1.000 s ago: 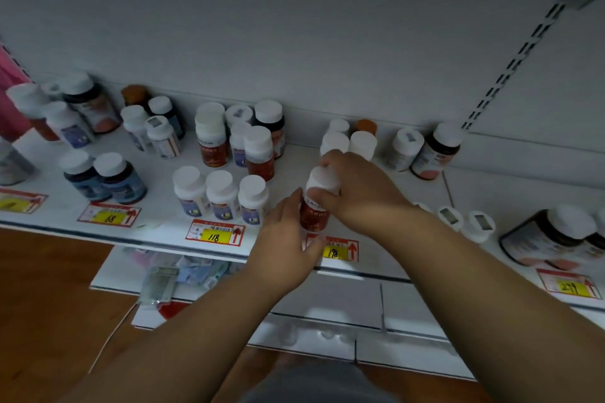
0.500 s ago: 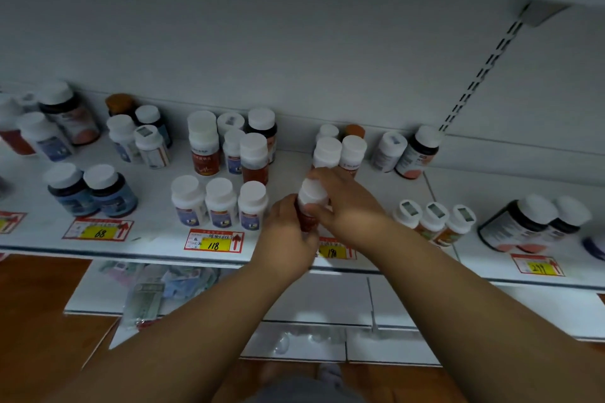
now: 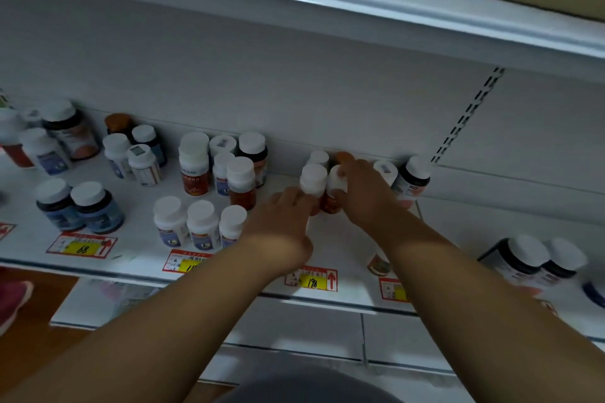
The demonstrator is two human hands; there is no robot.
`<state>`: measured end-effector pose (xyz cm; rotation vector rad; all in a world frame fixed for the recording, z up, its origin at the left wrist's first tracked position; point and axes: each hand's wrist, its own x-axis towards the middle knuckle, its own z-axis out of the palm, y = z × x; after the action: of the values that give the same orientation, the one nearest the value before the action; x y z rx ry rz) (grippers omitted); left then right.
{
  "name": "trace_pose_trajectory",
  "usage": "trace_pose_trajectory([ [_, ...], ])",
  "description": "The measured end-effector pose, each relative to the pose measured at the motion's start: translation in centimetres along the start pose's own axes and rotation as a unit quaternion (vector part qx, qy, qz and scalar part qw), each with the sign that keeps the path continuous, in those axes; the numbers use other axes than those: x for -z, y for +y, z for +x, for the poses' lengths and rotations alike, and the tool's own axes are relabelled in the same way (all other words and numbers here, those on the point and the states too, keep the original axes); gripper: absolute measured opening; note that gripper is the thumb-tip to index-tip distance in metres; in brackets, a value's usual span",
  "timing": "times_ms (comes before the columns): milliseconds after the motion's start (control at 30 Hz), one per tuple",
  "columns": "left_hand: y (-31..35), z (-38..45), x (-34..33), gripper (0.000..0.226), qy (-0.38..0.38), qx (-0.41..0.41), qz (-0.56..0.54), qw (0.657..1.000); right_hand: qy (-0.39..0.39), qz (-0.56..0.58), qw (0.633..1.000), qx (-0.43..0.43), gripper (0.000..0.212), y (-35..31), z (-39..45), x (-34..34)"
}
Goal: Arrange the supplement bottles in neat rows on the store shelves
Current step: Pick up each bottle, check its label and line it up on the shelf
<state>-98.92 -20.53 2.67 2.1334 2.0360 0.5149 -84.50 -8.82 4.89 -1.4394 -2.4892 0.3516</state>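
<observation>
White shelf [image 3: 340, 240] spans the frame's middle, bare between the hands and its front edge. The right hand [image 3: 361, 193] is closed around an upright, red-labelled supplement bottle [image 3: 332, 198], cap up, just beside a white-capped bottle [image 3: 312, 178] near the back wall. The left hand [image 3: 283, 219] lies loosely open, fingertips touching both bottles' bases.

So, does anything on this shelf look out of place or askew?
Yes. A brown-capped bottle stands at the back left among white-capped ones, and the left clusters sit staggered, not in rows. Both hands, left and right, are at the red-labelled bottles.
</observation>
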Motion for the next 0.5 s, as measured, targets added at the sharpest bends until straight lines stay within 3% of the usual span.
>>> trace_pose_trajectory([
  [100, -0.2, 0.7, 0.2, 0.059, -0.073, 0.009, 0.046, 0.996, 0.024, -0.022, 0.999, 0.016, 0.039, 0.5, 0.1, -0.2],
  [267, -0.5, 1.0, 0.4, 0.055, -0.077, 0.005, 0.045, 0.996, 0.035, 0.009, 0.999, 0.020, 0.056, 1.0, -1.6, -0.4],
  [500, -0.9, 0.8, 0.5, 0.060, -0.076, -0.012, 0.021, 0.997, -0.057, 0.061, 0.996, 0.038, 0.043, -0.6, -5.0, -0.4],
])
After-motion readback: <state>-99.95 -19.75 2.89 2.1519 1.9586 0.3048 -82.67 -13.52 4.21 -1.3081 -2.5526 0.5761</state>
